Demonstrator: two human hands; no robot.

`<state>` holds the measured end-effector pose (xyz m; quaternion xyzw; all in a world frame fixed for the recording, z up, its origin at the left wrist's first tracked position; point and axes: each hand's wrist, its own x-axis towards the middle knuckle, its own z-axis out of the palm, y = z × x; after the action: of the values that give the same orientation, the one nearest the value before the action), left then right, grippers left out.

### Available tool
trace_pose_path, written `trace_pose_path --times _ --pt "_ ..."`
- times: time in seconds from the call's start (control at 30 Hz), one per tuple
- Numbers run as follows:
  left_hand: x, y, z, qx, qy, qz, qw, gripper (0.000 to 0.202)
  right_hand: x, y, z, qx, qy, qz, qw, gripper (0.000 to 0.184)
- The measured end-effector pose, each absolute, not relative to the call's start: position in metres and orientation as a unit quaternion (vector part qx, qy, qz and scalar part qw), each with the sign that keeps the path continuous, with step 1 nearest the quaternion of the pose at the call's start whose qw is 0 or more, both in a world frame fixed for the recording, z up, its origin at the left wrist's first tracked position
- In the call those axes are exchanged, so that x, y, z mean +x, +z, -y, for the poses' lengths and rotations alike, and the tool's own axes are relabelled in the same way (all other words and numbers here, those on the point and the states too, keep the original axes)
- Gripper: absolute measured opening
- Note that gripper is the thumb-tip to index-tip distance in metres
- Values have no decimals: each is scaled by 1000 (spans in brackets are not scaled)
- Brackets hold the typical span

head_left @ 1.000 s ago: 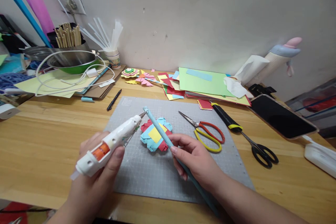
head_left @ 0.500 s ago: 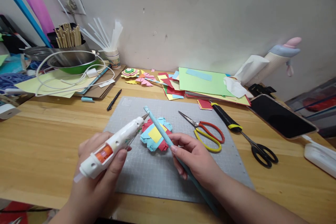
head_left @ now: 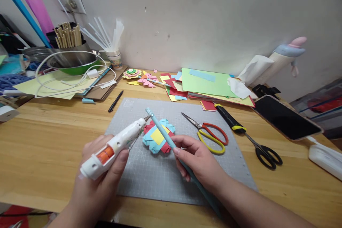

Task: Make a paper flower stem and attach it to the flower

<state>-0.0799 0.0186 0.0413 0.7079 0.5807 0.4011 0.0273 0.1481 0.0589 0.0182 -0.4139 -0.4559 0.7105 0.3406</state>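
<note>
I am seeing my left hand (head_left: 100, 174) gripping a white glue gun (head_left: 114, 144), its fingers (head_left: 121, 156) closing fully around the body near the orange part, the thumb lying along the near side. The gun is pointing up and to the right, and its metal nozzle is sitting right against the upper end of the blue paper stick (head_left: 160, 130); whether the two are actually touching I cannot tell.

My right hand (head_left: 199, 162) is pinching that stick at about mid-length, the fingers (head_left: 181, 146) wrapping tightly around it while the lower end is running back under the wrist. The stick is slanting across a folded paper flower (head_left: 153, 142) in red, blue and yellow, which is lying flat on the grey cutting mat (head_left: 160, 181) in the middle of the wooden surface (head_left: 48, 139).

Just right of the flower, red-and-yellow scissors (head_left: 211, 135) are lying on the mat. Black scissors (head_left: 248, 139) are resting beyond its right edge, near a dark phone (head_left: 285, 117). A black pen (head_left: 115, 101) is lying off the mat's far left corner, and a stack of coloured paper (head_left: 211, 85) is sitting against the wall.
</note>
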Motion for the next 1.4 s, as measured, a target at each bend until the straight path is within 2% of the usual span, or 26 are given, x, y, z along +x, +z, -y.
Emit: trace_pose_path --times 0.57,0.8,1.4 --pt "-81 36 -18 719 384 -579 21 18 148 20 -61 -415 710 456 340 39" --pt "-83 36 -17 697 405 -587 80 19 148 19 -61 -414 708 460 340 38" --pt "-80 38 -16 727 372 -577 20 18 149 18 -61 -413 709 456 344 39"
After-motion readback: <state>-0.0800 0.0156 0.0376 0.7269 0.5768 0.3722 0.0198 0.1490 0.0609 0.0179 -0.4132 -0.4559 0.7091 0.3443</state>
